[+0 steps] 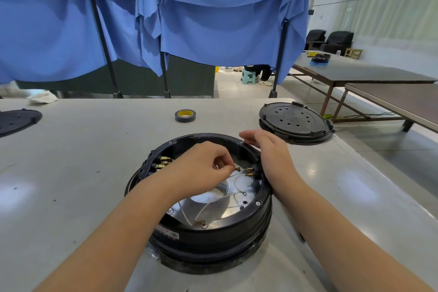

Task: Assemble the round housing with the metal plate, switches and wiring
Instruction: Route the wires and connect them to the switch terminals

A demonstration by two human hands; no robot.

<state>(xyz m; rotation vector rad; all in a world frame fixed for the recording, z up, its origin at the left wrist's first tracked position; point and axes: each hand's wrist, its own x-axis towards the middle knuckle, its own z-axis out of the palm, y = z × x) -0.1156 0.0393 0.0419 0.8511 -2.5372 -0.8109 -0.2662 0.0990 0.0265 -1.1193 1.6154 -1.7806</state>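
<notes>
Head view. The round housing (213,239) sits on the table (71,173) directly in front of the person, seated in a circular recess in the table surface. This placement appears to keep it from sliding while terminals are fitted.

The left hand (199,173) reaches over the housing from 7 o'clock. Its fingers (222,166) are narrow, pinching a brass terminal (237,169) at the end of a white wire (233,176). The terminal points toward 3 o'clock, at the switch contacts (250,172) on the inner wall, just beside them and apparently not yet seated.

The right hand (267,149) rests on the housing rim at 2 o'clock, fingers straight and relaxed, gripping nothing. This hold likely steadies the housing against the push of insertion.

Contents of the housing: a polished metal plate (227,206) on the floor, loose white wires with ring terminals (241,193) lying across it, and a second switch block (163,163) with brass tabs at 10 o'clock.

Beyond the housing, a tape roll (186,115) lies at 12 o'clock and a black perforated cover (294,121) at 2 o'clock.
</notes>
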